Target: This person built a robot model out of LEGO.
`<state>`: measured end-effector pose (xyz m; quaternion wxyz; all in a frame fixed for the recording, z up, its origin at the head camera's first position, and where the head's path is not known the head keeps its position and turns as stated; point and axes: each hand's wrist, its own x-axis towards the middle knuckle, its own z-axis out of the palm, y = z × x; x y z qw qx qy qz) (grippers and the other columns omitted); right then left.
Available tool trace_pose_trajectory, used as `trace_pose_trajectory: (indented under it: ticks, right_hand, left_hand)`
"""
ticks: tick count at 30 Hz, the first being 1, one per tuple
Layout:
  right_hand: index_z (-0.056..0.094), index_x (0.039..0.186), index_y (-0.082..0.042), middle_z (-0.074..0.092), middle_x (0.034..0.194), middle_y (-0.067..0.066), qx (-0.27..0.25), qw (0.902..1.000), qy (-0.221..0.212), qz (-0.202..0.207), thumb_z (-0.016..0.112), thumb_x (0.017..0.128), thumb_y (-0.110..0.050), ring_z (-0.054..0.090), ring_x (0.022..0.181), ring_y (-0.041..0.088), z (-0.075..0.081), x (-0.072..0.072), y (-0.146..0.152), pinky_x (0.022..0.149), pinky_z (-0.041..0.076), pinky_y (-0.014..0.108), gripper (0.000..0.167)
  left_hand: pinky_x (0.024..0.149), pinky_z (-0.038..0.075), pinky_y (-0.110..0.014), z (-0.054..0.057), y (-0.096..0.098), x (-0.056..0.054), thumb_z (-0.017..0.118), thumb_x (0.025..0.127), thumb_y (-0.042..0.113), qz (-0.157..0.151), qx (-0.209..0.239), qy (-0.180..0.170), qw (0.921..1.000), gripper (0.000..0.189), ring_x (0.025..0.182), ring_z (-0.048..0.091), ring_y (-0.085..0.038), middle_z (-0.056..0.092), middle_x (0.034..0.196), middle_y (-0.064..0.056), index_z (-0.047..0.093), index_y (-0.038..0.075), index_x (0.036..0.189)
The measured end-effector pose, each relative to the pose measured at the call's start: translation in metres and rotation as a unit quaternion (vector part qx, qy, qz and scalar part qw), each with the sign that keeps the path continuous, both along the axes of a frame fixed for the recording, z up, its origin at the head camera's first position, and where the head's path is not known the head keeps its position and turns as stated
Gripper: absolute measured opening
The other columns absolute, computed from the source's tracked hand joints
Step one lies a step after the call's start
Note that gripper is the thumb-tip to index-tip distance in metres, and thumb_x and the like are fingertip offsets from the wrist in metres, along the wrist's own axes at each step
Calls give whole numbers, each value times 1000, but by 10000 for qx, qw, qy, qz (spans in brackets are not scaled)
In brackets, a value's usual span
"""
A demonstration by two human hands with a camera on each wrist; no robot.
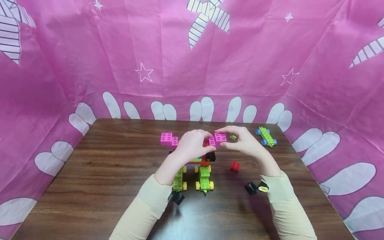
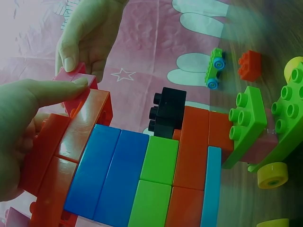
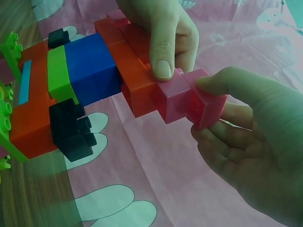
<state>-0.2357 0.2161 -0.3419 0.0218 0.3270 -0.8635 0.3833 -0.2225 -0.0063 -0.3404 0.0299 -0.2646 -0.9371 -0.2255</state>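
A tall figure of stacked toy bricks, in red, blue and green, stands on two green wheeled bases with yellow wheels. My left hand grips the red top of the figure, its thumb resting on a small pink brick at the right end. Between thumb and fingers my right hand pinches the outer pink brick, which meets the small one. A matching pink pair sticks out at the figure's left end. Black bricks project from its sides.
On the table, right of the figure, lies a red brick. A green wheeled base with blue wheels stands at the back right. Behind the right hand shows a small green piece. Pink cloth hangs around the table.
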Motion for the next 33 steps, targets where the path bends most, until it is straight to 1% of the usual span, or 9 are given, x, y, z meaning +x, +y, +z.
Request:
trace_pose_trajectory:
  ticks: [6, 11, 14, 17, 21, 25, 28, 30, 33]
  right_hand:
    - [65, 125, -11, 70, 114, 6, -57, 9999, -55, -109, 77, 83, -14, 59, 95, 11, 0, 3, 1, 72, 58, 26, 44]
    - [65, 126, -11, 71, 115, 6, -75, 9997, -14, -245, 78, 83, -15, 60, 97, 11, -2, 4, 2, 73, 58, 27, 45]
    - [65, 127, -11, 70, 118, 6, -65, 9995, 56, -302, 78, 83, -15, 60, 100, 9, -3, 5, 2, 75, 57, 26, 46]
    - [64, 128, -9, 69, 120, 7, -84, 9993, 136, -352, 79, 81, -14, 61, 102, 9, -2, 7, 2, 74, 56, 25, 49]
    - [62, 130, -7, 68, 123, 8, -131, 9987, 223, -436, 79, 81, -13, 62, 104, 14, -2, 10, 3, 73, 57, 26, 52]
    - [57, 135, -8, 64, 129, 11, -239, 9982, 184, -509, 78, 82, -12, 63, 109, 24, -4, 11, 7, 78, 58, 30, 57]
    - [53, 139, -10, 61, 134, 12, -339, 9974, 126, -622, 78, 83, -12, 62, 113, 27, -6, 13, 10, 85, 56, 27, 61]
    - [52, 140, -11, 59, 136, 12, -406, 9966, 99, -706, 77, 83, -12, 60, 115, 24, -9, 14, 13, 88, 53, 23, 62]
    - [51, 141, -11, 58, 138, 11, -453, 9960, 106, -759, 76, 84, -11, 58, 117, 13, -14, 14, 18, 92, 49, 17, 62]
  left_hand:
    - [88, 55, -32, 1, -1, -1, 72, 87, 42, -180, -134, 74, 9997, 48, 101, 66, -17, 71, 114, -3, 67, 12, 124]
    - [90, 55, -32, 3, -2, -1, 72, 87, 42, -312, -240, 112, 9992, 49, 102, 66, -18, 71, 115, -5, 66, 10, 124]
    - [91, 55, -33, 5, -3, 0, 71, 86, 44, -330, -382, 226, 9985, 51, 104, 66, -19, 71, 116, -5, 67, 10, 125]
    - [92, 55, -33, 6, -3, 0, 71, 85, 47, -325, -486, 382, 9976, 55, 107, 66, -20, 71, 118, -6, 66, 10, 125]
    - [96, 53, -35, 8, -6, 3, 72, 84, 48, -295, -521, 491, 9970, 59, 111, 65, -21, 70, 121, -6, 64, 10, 128]
    - [102, 50, -38, 11, -11, 7, 74, 84, 44, -259, -347, 429, 9981, 62, 119, 61, -23, 67, 127, -7, 60, 10, 133]
    - [105, 47, -41, 12, -16, 11, 76, 83, 42, -214, -126, 380, 9990, 64, 125, 58, -24, 64, 132, -7, 58, 11, 136]
    - [106, 46, -41, 12, -20, 12, 76, 83, 42, -203, 10, 409, 9990, 65, 127, 56, -23, 62, 134, -6, 57, 12, 137]
    - [107, 46, -41, 13, -28, 14, 77, 82, 41, -216, 229, 553, 9980, 65, 127, 56, -23, 62, 134, -6, 57, 13, 137]
